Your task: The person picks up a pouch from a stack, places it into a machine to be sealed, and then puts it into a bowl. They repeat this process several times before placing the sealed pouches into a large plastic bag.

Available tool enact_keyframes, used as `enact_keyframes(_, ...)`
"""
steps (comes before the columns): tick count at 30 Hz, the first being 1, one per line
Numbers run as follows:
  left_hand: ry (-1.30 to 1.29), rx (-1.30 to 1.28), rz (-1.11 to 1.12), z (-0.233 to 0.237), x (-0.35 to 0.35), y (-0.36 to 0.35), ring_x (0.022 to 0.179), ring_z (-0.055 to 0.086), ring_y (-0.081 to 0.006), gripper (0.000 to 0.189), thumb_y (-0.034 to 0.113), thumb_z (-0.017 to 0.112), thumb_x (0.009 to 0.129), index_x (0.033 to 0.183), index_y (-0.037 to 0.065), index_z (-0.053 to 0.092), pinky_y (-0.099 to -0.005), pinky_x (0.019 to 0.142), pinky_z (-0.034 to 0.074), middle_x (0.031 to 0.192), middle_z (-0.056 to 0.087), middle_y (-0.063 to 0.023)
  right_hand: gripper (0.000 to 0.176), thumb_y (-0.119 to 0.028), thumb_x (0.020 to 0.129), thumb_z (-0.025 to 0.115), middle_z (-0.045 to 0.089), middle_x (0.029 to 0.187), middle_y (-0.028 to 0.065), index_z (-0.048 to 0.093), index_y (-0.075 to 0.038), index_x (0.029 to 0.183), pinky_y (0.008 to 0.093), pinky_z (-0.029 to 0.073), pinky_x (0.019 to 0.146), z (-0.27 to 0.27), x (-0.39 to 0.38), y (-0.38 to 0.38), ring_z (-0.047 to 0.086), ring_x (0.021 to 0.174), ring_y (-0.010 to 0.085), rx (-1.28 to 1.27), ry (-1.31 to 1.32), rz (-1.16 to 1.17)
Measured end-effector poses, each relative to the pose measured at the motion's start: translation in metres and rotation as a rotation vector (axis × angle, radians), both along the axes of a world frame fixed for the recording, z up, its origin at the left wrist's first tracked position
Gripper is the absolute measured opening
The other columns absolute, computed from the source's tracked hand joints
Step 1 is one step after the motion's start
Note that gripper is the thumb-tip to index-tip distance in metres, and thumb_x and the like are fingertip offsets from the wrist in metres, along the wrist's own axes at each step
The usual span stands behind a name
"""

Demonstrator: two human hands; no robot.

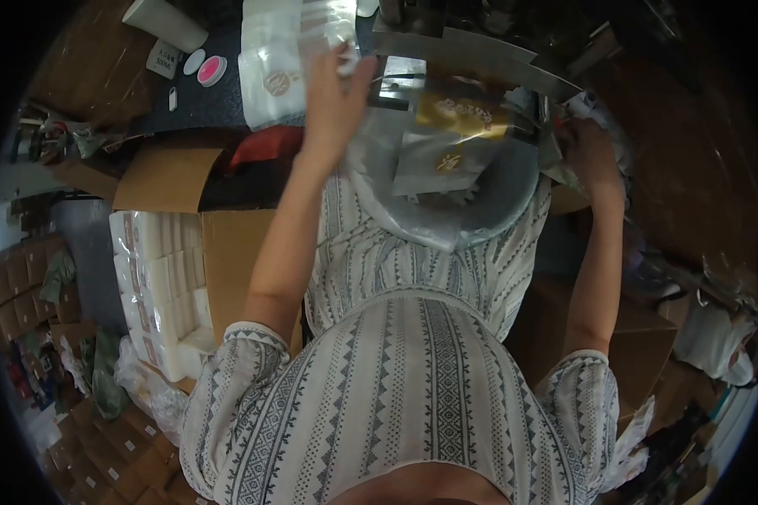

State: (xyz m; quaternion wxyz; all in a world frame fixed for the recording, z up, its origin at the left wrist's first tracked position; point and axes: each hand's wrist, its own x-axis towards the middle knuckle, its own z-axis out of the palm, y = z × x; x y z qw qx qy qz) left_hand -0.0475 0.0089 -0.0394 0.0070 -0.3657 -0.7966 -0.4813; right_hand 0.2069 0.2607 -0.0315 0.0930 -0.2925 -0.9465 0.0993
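My left hand [335,101], slightly blurred, hovers over the right edge of a stack of printed clear plastic bags [274,84]. Its thumb and fingers are apart, with nothing plainly between them. On my lap sits a round basin [514,202] lined with clear plastic. Inside it lies a packet with gold print [444,160]. A metal machine edge [488,46] spans the far side of the basin. To the right, my right hand [594,156] has its fingers curled beside a greenish-grey wrapper [552,151]; I cannot tell what they hold.
A white cup [167,23], a small pink tub [211,71] and a white lid [194,61] are on the dark mat at left. Below stands an open carton [244,261] beside packs of white tissue-like stacks [156,278]. More cardboard boxes [101,454] fill the floor.
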Motion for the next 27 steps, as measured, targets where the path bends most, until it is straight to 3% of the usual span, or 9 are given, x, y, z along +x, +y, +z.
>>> enact_keyframes(1,0.404,-0.004,0.121,-0.001,-0.02,-0.015,0.113,0.048,-0.0418,0.058,0.032,0.064,0.085,0.127,-0.004,0.045,-0.0466,0.095,0.039,0.119,0.052,-0.0271,0.023,-0.014,0.082,0.061,0.064,0.087,0.022,0.066,-0.001,0.1,0.0411,0.048,0.073,0.006,-0.002,-0.002,0.062,0.084,0.0385,0.003,0.0,0.006)
enact_keyframes(5,0.653,-0.469,-0.057,-0.038,-0.001,-0.063,0.115,0.044,-0.0422,0.059,0.028,0.064,0.084,0.134,0.009,0.04,-0.0472,0.096,0.036,0.131,0.043,-0.0226,0.023,-0.016,0.082,0.063,0.065,0.081,0.017,0.065,0.0,0.098,0.0342,0.048,0.07,0.054,-0.002,-0.04,0.064,0.075,0.0246,-0.215,0.045,-0.192)
enact_keyframes(7,0.597,-0.434,-0.012,-0.019,0.004,-0.074,0.101,0.054,-0.0375,0.043,0.021,0.065,0.082,0.121,0.009,0.053,-0.0436,0.084,0.044,0.117,0.055,-0.0195,0.023,-0.015,0.081,0.065,0.065,0.08,0.0149,0.064,0.0,0.099,0.0315,0.048,0.069,0.07,-0.006,-0.057,0.063,0.073,0.0191,-0.388,0.121,-0.281)
enact_keyframes(9,0.25,-0.424,0.18,-0.002,0.018,-0.085,0.08,0.061,-0.0322,0.021,0.013,0.065,0.079,0.099,0.008,0.063,-0.0389,0.067,0.048,0.093,0.063,-0.0128,0.023,-0.011,0.081,0.068,0.063,0.082,0.0107,0.062,-0.001,0.101,0.0268,0.047,0.067,0.079,-0.013,-0.074,0.06,0.073,0.0116,-0.639,0.364,-0.006)
enact_keyframes(12,0.37,-0.234,0.16,0.029,0.052,-0.076,0.066,0.061,-0.0314,0.006,0.011,0.064,0.08,0.084,0.006,0.065,-0.0367,0.057,0.047,0.076,0.062,-0.0101,0.025,-0.007,0.08,0.068,0.064,0.086,0.0077,0.061,-0.003,0.104,0.0276,0.048,0.067,0.079,-0.045,-0.114,0.061,0.076,0.0126,-0.669,0.464,0.31)
enact_keyframes(16,0.306,-0.188,0.037,0.039,0.07,-0.07,0.068,0.061,-0.032,0.007,0.012,0.063,0.081,0.084,0.006,0.065,-0.0369,0.059,0.048,0.079,0.062,-0.011,0.024,-0.009,0.082,0.067,0.064,0.087,0.0037,0.061,-0.003,0.104,0.028,0.049,0.068,0.079,-0.064,-0.123,0.061,0.079,0.0128,-0.412,0.378,0.462)
enact_keyframes(21,-0.141,-0.295,-0.376,0.034,0.081,-0.044,0.063,0.059,-0.0317,0.015,0.018,0.064,0.082,0.08,0.004,0.065,-0.036,0.055,0.044,0.069,0.06,-0.0135,0.024,-0.006,0.081,0.065,0.066,0.092,0.003,0.063,-0.005,0.105,0.0273,0.048,0.075,0.074,-0.052,-0.115,0.06,0.084,0.0128,-0.841,0.337,0.4)
enact_keyframes(25,-0.314,-0.354,-0.45,0.022,0.08,-0.017,0.059,0.057,-0.0323,0.021,0.024,0.065,0.083,0.079,0.004,0.066,-0.0363,0.054,0.043,0.064,0.059,-0.0153,0.024,-0.004,0.081,0.064,0.065,0.092,0.0036,0.064,-0.005,0.106,0.0271,0.047,0.076,0.074,-0.036,-0.09,0.059,0.085,0.0122,-0.68,0.346,0.267)
enact_keyframes(27,-0.324,-0.375,-0.391,0.026,0.081,-0.012,0.053,0.055,-0.02,0.018,0.019,0.066,0.083,0.088,0.002,0.069,-0.0317,0.054,0.042,0.064,0.059,-0.0132,0.024,-0.004,0.082,0.063,0.065,0.093,0.0034,0.064,-0.005,0.106,0.0269,0.047,0.076,0.08,-0.026,-0.081,0.058,0.084,0.0122,-0.577,0.35,0.215)
